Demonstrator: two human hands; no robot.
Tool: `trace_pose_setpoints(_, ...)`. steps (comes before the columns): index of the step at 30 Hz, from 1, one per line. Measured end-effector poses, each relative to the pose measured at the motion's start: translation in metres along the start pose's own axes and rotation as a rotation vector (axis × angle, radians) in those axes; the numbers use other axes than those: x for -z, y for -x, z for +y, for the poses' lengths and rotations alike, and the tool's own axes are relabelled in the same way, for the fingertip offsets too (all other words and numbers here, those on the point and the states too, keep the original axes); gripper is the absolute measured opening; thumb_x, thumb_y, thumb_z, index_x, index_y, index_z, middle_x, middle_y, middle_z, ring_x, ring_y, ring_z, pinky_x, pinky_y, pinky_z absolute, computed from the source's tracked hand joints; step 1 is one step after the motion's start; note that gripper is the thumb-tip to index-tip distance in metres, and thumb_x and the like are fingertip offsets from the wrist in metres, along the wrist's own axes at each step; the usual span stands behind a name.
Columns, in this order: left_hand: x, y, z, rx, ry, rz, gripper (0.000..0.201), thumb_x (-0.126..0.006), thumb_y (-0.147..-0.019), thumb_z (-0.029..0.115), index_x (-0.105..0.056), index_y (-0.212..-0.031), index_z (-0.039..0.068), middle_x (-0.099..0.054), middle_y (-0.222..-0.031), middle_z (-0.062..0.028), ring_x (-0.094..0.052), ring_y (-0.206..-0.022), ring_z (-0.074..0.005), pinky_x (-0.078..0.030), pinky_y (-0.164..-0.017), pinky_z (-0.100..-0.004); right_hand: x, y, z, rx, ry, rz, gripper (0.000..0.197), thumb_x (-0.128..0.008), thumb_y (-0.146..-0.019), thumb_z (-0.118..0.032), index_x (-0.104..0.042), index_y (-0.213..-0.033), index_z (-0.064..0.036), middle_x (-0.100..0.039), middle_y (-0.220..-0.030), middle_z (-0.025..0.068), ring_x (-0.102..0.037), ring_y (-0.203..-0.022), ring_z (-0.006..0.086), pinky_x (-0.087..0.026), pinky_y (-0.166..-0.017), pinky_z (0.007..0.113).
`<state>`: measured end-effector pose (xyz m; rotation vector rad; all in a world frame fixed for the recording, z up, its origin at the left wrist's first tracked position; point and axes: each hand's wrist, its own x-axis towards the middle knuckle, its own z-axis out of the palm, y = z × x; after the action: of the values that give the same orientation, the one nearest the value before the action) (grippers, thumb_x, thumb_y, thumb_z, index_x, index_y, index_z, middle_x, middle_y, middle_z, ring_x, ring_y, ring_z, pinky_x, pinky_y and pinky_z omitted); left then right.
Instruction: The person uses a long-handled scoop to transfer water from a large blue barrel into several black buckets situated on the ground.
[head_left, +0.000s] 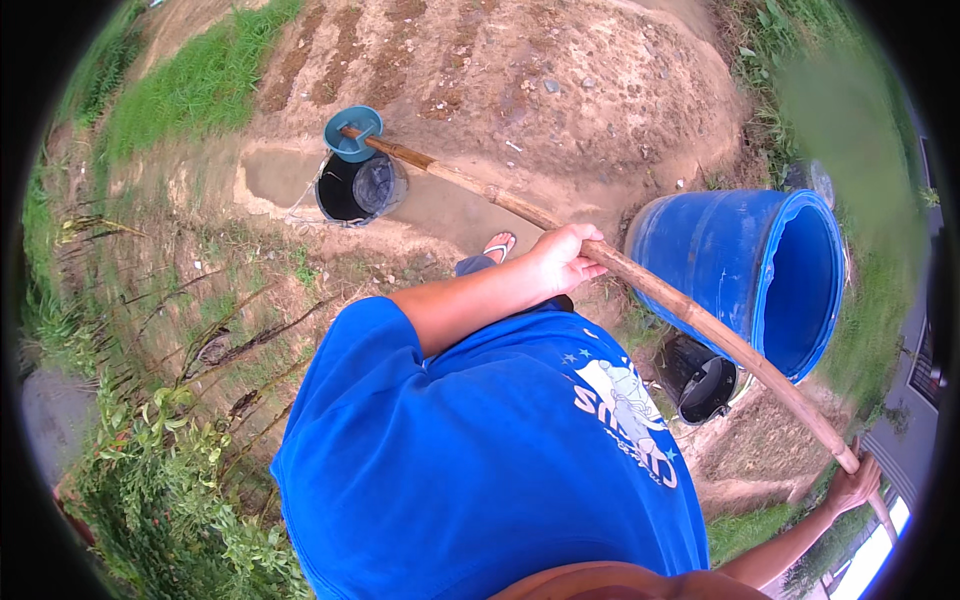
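My left hand is wrapped around the middle of a long wooden pole, the handle of a dipper with a teal plastic bowl at its far end. Farther back along the same handle, near its butt end at the lower right, my right hand is closed too. The dipper's bowl is over the far rim of a black bucket at the upper left; whether it touches the rim I cannot tell. The bucket has a light-coloured handle, and its inside is dark, with a greyish patch.
A big blue barrel lies tilted on my right, its mouth facing right. Beside it is a second black bucket. Planted soil rows and grass lie ahead. Dry stalks and leafy plants are on my left.
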<state>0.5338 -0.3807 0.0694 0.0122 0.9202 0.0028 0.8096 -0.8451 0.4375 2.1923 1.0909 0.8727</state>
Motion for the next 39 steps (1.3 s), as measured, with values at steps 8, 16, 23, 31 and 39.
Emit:
trace_pose_setpoints(8,0.082,-0.079,0.087,-0.179,-0.309,0.449,0.019,-0.064,-0.080,0.014,-0.057,-0.097,0.009,-0.061,-0.088,-0.0114,-0.061,-0.074,-0.0261,-0.051,-0.067,-0.0436,-0.026,0.054,-0.065,-0.008,-0.094,-0.231,0.032,-0.066,-0.090,-0.028,-0.051,-0.070,-0.0076,-0.049,-0.064,0.0112,-0.052,-0.063,0.0312,-0.040,-0.061,0.042)
trace_pose_setpoints(16,0.162,-0.142,0.148,-0.328,-0.440,0.800,0.029,-0.069,-0.077,0.003,-0.063,-0.105,0.002,-0.064,-0.095,-0.0145,-0.064,-0.076,-0.0278,-0.051,-0.057,-0.0467,-0.044,0.091,-0.217,-0.134,-0.329,-0.615,0.012,-0.061,-0.068,-0.006,-0.050,-0.066,-0.0054,-0.057,-0.063,0.0180,-0.058,-0.063,0.0407,-0.045,-0.059,0.052)
trace_pose_setpoints(23,0.217,-0.180,0.196,-0.485,-0.638,0.872,0.024,-0.071,-0.069,0.005,-0.066,-0.087,-0.009,-0.068,-0.091,-0.0213,-0.066,-0.081,-0.0239,-0.053,-0.065,-0.0399,-0.032,0.091,-0.274,-0.197,-0.421,-0.911,0.017,-0.068,-0.073,-0.016,-0.057,-0.066,-0.0060,-0.062,-0.066,0.0220,-0.062,-0.067,0.0439,-0.048,-0.060,0.054)
trace_pose_setpoints(31,0.151,-0.149,0.199,-0.731,-1.040,1.001,0.030,-0.071,-0.072,0.016,-0.065,-0.085,-0.009,-0.068,-0.085,-0.0213,-0.067,-0.081,-0.0254,-0.051,-0.067,-0.0401,-0.043,0.084,-0.270,-0.242,-0.661,-1.212,0.027,-0.078,-0.073,-0.029,-0.069,-0.077,-0.0039,-0.065,-0.074,0.0235,-0.065,-0.074,0.0423,-0.051,-0.068,0.049)
trace_pose_setpoints(39,0.032,-0.040,0.089,-0.209,-0.239,0.244,0.012,-0.067,-0.081,0.010,-0.061,-0.090,0.005,-0.064,-0.089,-0.0101,-0.063,-0.083,-0.0238,-0.050,-0.074,-0.0431,-0.027,-0.007,-0.171,-0.143,-0.576,-0.924,0.025,-0.082,-0.065,-0.017,-0.065,-0.075,-0.0025,-0.063,-0.072,0.0231,-0.062,-0.073,0.0436,-0.048,-0.065,0.049)
